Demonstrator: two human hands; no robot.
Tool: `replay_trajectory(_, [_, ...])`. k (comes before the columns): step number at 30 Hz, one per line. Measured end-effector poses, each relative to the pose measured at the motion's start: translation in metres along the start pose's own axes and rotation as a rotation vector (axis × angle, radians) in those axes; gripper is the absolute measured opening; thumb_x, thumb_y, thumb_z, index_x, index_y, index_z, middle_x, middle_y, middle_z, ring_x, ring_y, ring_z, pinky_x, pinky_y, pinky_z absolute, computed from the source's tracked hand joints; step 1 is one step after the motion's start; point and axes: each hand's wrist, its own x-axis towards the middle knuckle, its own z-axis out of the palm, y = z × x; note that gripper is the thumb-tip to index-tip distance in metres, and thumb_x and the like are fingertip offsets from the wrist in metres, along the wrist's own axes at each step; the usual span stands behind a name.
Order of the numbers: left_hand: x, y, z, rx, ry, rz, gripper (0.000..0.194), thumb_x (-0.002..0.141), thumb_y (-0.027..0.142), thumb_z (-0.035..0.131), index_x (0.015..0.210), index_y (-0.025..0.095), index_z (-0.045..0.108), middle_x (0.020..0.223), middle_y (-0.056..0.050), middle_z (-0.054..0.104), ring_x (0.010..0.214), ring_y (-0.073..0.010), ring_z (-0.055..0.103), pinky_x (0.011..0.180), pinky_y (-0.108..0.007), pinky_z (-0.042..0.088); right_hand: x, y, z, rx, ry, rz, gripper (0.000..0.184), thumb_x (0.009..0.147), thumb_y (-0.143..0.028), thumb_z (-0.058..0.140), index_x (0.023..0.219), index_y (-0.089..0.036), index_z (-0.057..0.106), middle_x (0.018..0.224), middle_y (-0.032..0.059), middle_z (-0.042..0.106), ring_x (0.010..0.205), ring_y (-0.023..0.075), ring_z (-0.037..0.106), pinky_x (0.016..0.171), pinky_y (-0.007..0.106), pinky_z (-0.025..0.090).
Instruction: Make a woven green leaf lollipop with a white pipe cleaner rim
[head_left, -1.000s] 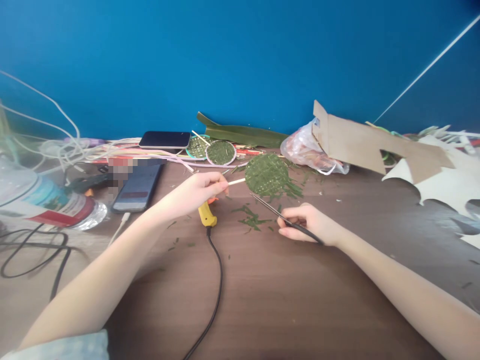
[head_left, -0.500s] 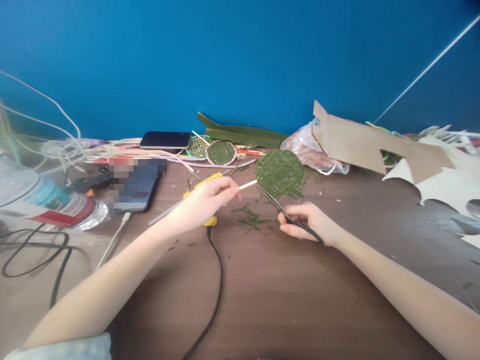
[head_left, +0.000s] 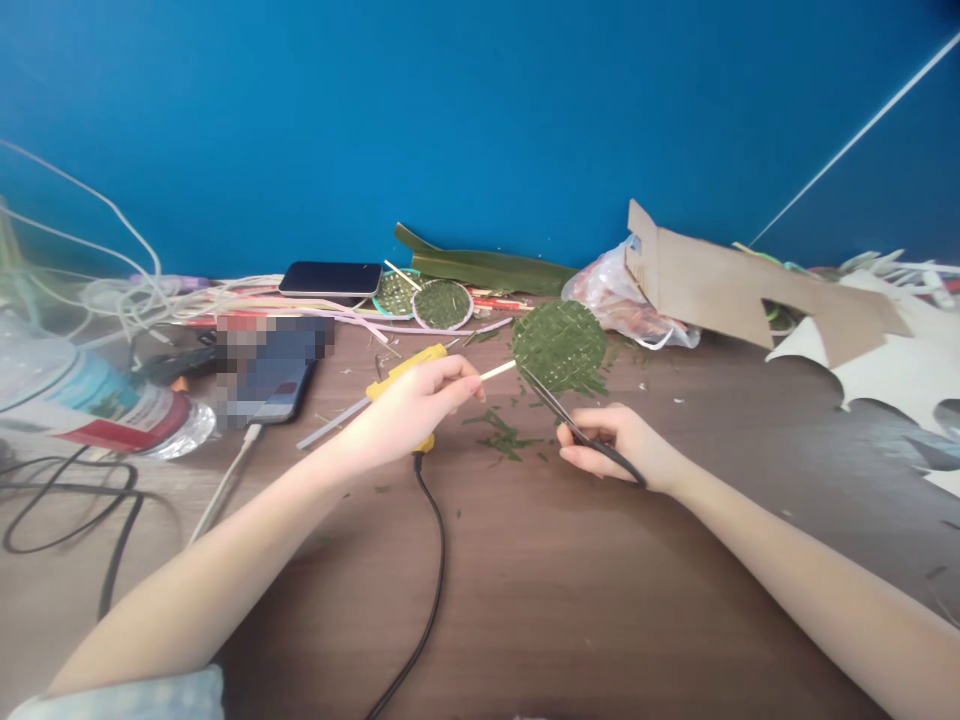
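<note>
My left hand [head_left: 420,398] pinches the thin wooden stick [head_left: 496,371] of a round fan woven from green leaf strips [head_left: 559,346], held just above the brown table [head_left: 570,590]. My right hand [head_left: 619,445] is closed on black scissors [head_left: 559,411]; their blades point up-left and meet the lower left edge of the woven disc. Green leaf clippings [head_left: 504,440] lie on the table between the two hands. A yellow glue gun [head_left: 405,368] with a black cord [head_left: 431,590] rests under my left hand.
Two smaller woven discs [head_left: 442,304] and a long green leaf [head_left: 487,268] lie at the back by the blue wall. Two phones [head_left: 330,279], tangled white cables, a plastic bottle [head_left: 90,400] sit left. Cardboard [head_left: 720,285], a plastic bag and white cut-outs lie right.
My left hand carried the woven fan to the right and slightly up, uncovering the yellow glue gun. The scissor blades have reached the disc's lower left edge. My right hand barely moved.
</note>
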Motion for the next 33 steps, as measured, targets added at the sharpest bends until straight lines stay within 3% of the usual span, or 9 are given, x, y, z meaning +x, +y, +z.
replay_trajectory(22, [0.0, -0.014, 0.008, -0.045, 0.018, -0.036, 0.022, 0.089, 0.04, 0.04, 0.082, 0.021, 0.051, 0.058, 0.006, 0.026, 0.048, -0.0079, 0.024, 0.042, -0.021, 0.019, 0.001, -0.002, 0.004, 0.034, 0.059, 0.047, 0.026, 0.076, -0.039, 0.058, 0.066, -0.018, 0.046, 0.052, -0.0051, 0.041, 0.043, 0.0063, 0.037, 0.043, 0.021, 0.034])
replay_trajectory(33, [0.0, -0.014, 0.008, -0.001, 0.053, -0.023, 0.022, 0.088, 0.038, 0.04, 0.081, 0.02, 0.051, 0.055, 0.007, 0.027, 0.048, -0.0082, 0.025, 0.042, -0.022, 0.019, 0.002, -0.005, 0.002, -0.027, 0.076, 0.028, 0.026, 0.077, -0.036, 0.056, 0.063, -0.018, 0.044, 0.05, -0.0064, 0.037, 0.044, 0.0056, 0.031, 0.044, 0.021, 0.028])
